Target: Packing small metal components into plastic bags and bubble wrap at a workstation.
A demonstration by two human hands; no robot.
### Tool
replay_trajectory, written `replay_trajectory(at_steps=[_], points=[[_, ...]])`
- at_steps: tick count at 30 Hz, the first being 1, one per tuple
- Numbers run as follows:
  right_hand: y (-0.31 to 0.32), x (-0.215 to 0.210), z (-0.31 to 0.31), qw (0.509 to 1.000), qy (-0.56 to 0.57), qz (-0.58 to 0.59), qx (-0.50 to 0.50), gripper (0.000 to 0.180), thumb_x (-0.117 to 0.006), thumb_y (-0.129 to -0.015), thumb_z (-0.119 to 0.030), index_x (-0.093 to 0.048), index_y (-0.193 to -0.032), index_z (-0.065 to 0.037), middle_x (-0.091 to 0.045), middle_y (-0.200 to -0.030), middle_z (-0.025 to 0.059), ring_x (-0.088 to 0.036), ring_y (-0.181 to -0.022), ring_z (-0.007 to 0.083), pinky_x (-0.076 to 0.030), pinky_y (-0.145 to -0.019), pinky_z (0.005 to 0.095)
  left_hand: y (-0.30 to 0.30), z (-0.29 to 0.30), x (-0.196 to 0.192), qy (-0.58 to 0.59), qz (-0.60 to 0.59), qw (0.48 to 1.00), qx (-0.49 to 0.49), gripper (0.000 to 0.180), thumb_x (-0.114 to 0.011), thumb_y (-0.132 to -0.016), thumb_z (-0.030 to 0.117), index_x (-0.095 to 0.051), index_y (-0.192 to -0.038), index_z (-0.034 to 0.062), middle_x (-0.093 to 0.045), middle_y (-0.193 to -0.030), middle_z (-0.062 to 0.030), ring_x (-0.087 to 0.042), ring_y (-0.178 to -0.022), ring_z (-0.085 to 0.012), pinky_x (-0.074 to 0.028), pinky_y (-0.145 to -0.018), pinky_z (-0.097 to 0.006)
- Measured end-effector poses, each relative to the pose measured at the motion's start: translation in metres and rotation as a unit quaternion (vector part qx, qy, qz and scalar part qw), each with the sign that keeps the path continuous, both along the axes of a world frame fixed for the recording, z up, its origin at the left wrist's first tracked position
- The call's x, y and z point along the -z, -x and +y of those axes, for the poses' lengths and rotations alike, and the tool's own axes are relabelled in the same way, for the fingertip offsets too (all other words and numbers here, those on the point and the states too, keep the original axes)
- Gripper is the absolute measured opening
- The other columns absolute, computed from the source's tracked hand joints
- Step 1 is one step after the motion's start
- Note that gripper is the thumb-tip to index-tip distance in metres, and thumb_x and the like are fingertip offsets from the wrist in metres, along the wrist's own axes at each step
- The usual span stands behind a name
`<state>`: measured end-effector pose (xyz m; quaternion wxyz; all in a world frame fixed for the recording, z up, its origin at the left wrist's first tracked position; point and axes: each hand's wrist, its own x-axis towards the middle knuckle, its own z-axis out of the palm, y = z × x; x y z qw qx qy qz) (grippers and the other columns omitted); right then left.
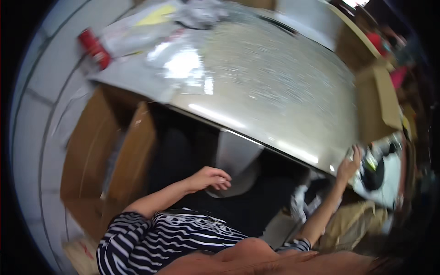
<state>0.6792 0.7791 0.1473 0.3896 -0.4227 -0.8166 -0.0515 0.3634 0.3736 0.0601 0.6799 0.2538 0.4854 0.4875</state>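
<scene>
Head view, tilted and motion-blurred. The right hand [349,166] reaches to the right corner of the table [275,91], fingers extended and loosely spread, touching the edge of a white appliance-like object with black parts [382,172] that sits just beyond the table corner; its exact kind cannot be told. The left hand [211,178] is loosely curled, fingers bent inward, resting at the rim of a pale grey rounded container [236,160] below the table's near edge; whether it grips the rim cannot be told.

The table is one broad, glossy, speckled beige surface with strong glare. At its far left lie crinkled clear plastic bags [151,32] and one red cylindrical can [94,48]. Two open cardboard boxes show: one [105,151] on the grey tiled floor [41,105] at left, one [378,103] at right.
</scene>
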Motion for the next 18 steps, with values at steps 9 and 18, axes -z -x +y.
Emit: replay_trajectory(at_steps=[9, 18], points=[[0.170, 0.004, -0.029, 0.938, 0.310, 0.049, -0.149, 0.049, -0.043, -0.100, -0.025, -0.042, -0.140, 0.003, -0.043, -0.145, 0.0225, -0.037, -0.138, 0.0330, -0.025, -0.115, 0.0388, 0.085, -0.004, -0.091, -0.241, 0.473, 0.804, -0.267, 0.013, -0.056, -0.091, 0.004, -0.067, -0.095, -0.0019, -0.069, -0.092, -0.0126, -0.066, -0.086, -0.0194, -0.051, -0.078, -0.029], [0.223, 0.024, -0.086, 0.938, 0.190, -0.194, -0.217, 0.050, -0.047, -0.095, -0.013, -0.039, -0.144, -0.003, -0.031, -0.153, 0.0192, -0.027, -0.143, 0.0349, -0.022, -0.117, 0.0418, 0.131, 0.025, -0.034, -0.172, 0.808, 0.530, -0.191, 0.053, -0.063, -0.087, 0.024, -0.050, -0.133, 0.0011, -0.051, -0.137, -0.0179, -0.047, -0.128, -0.0343, -0.033, -0.109, -0.046]])
